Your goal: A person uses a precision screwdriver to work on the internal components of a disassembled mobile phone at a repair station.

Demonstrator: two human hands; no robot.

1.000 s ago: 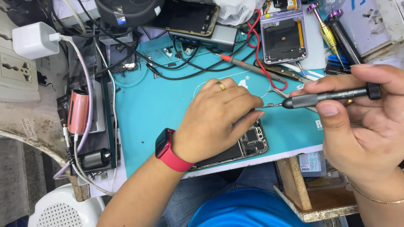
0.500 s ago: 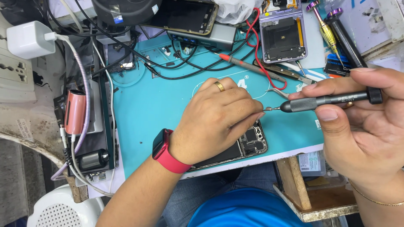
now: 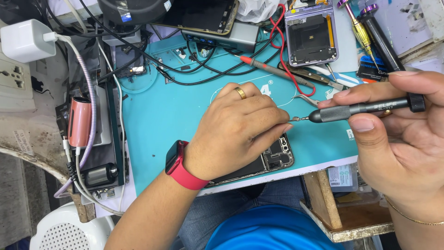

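Observation:
An opened phone [image 3: 273, 159] lies on the teal work mat [image 3: 157, 120] near the front edge, its inner parts showing. My left hand [image 3: 238, 129], with a gold ring and a red wrist watch, covers most of it; its fingertips pinch something tiny at the tip of a screwdriver. My right hand [image 3: 397, 139] holds that dark precision screwdriver [image 3: 365, 109] level, tip pointing left at the left fingers, a little above the mat.
Behind the mat lie a red probe [image 3: 273, 69] with red wire, black cables, tweezers [image 3: 307, 99], a purple opened device [image 3: 311, 34], a dark phone [image 3: 199, 16] and more screwdrivers [image 3: 365, 32]. A white charger [image 3: 23, 41] and a pink cylinder [image 3: 79, 122] sit at left.
The screwdriver has shifted slightly left, so its tip now meets the left fingertips. The left hand stays on the phone.

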